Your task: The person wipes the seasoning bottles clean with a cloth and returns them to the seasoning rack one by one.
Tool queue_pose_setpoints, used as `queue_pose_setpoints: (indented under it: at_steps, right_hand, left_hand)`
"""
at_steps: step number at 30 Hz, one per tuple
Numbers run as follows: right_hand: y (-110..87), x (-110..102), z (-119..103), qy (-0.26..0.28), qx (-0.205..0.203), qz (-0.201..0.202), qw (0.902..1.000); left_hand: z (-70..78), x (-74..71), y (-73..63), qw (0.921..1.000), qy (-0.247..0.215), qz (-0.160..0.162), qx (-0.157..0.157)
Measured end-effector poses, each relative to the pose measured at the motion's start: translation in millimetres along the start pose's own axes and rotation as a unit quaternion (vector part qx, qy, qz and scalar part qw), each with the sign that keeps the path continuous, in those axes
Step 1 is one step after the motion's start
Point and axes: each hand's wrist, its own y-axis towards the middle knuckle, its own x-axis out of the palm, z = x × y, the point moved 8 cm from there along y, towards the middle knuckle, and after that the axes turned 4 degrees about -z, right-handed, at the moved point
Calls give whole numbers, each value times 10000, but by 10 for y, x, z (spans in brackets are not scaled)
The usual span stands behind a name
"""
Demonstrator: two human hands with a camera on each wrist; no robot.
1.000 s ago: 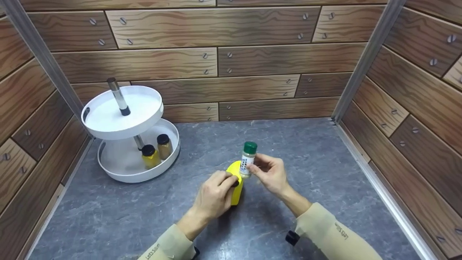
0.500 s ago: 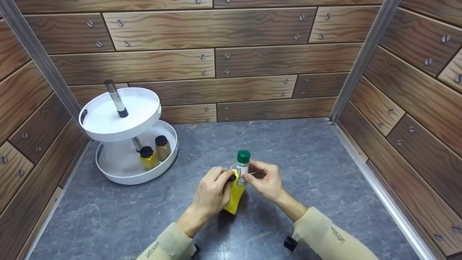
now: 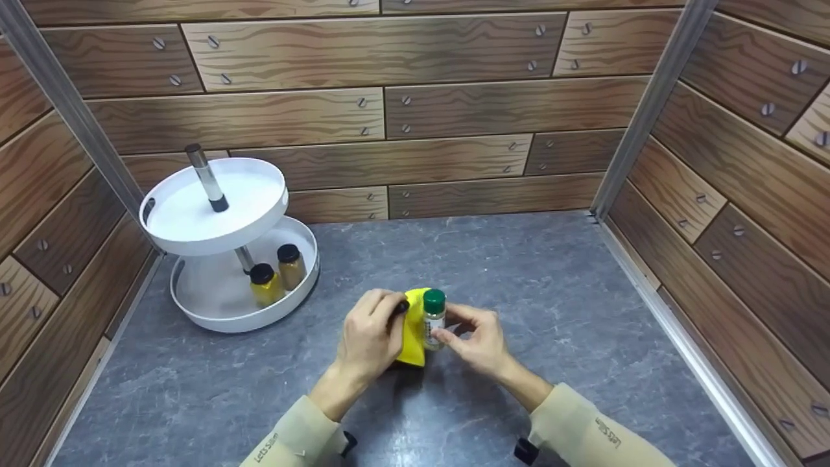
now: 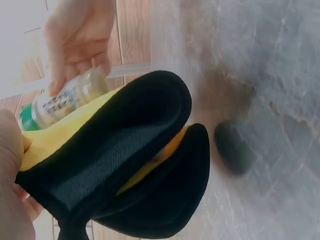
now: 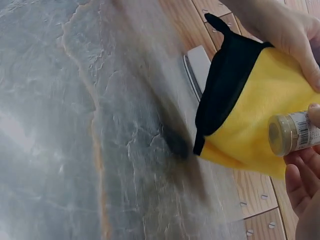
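Observation:
My left hand (image 3: 369,331) grips a folded yellow cloth (image 3: 414,337) with black edging, holding it up over the table. In the left wrist view its wide black side (image 4: 115,150) faces the camera and the folds gape apart. Between thumb and fingers my right hand (image 3: 481,337) pinches a small spice jar (image 3: 434,323) with a green cap, a white printed label and pale contents. The jar stands about upright, cap up, right beside the cloth. From the right wrist, the jar's clear base (image 5: 281,135) shows in front of the yellow face (image 5: 250,130).
A white two-tier round stand (image 3: 214,240) is at the back left. Its lower tray carries a yellow jar (image 3: 266,290) and a brownish jar (image 3: 292,269), both black-capped. Wood-patterned walls (image 3: 389,52) enclose the grey marbled tabletop (image 3: 519,272) behind and at both sides.
The right hand has brought the spice jar down and slightly left beside the cloth. The left hand has moved a little left, and the cloth has shifted and now spreads wider behind the jar.

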Motion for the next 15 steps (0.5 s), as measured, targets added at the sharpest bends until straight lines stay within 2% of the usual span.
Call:
queue_pose_setpoints:
  at_steps: [9,15]
  right_hand:
    - [-65,-175,221,-169,703,137,9973]
    - [-185,-193,493,-267,1413,13,9896]
  left_hand:
    - [-78,-98,-21,9998,111,170,-5]
    - [-102,-124,-45,9997,163,206,-9]
